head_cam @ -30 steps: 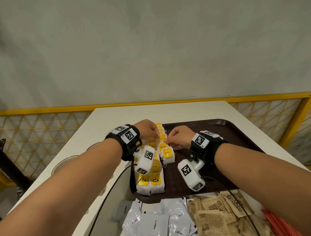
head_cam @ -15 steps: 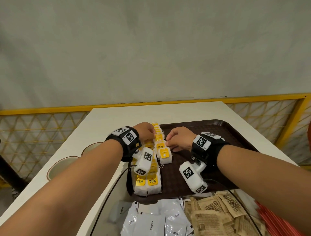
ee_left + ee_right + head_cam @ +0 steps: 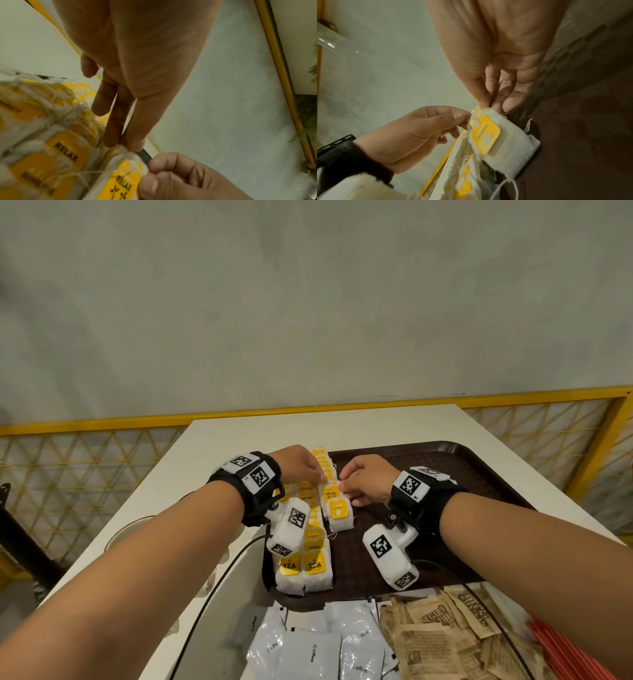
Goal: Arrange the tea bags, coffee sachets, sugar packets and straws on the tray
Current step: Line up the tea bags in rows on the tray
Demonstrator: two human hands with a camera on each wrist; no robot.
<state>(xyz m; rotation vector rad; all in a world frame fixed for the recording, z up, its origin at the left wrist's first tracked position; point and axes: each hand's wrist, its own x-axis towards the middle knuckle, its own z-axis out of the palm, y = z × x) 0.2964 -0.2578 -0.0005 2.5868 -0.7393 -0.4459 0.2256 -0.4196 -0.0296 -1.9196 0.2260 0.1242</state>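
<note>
White tea bags with yellow tags (image 3: 310, 546) lie in two long rows on the left side of the brown tray (image 3: 479, 474). A short third row starts beside them. My left hand (image 3: 320, 477) and right hand (image 3: 342, 486) meet over that row. Both pinch the top edge of a tea bag with a RELAX tag (image 3: 123, 180). In the left wrist view my left hand (image 3: 130, 146) touches the bag's edge from above and my right hand (image 3: 154, 174) pinches it from the side. In the right wrist view another tea bag (image 3: 505, 142) leans in front, under my right hand (image 3: 489, 106).
Off the tray's near edge lie white coffee sachets (image 3: 315, 648), brown sugar packets (image 3: 438, 635) and red straws (image 3: 568, 655). The tray's right half is bare. A black cable (image 3: 212, 587) crosses the white table (image 3: 212, 460). A yellow railing (image 3: 102, 424) runs behind.
Both hands have stayed at the short third row, fingers shifting slightly on the RELAX tea bag. The head view has tilted a little; the other items have not moved.
</note>
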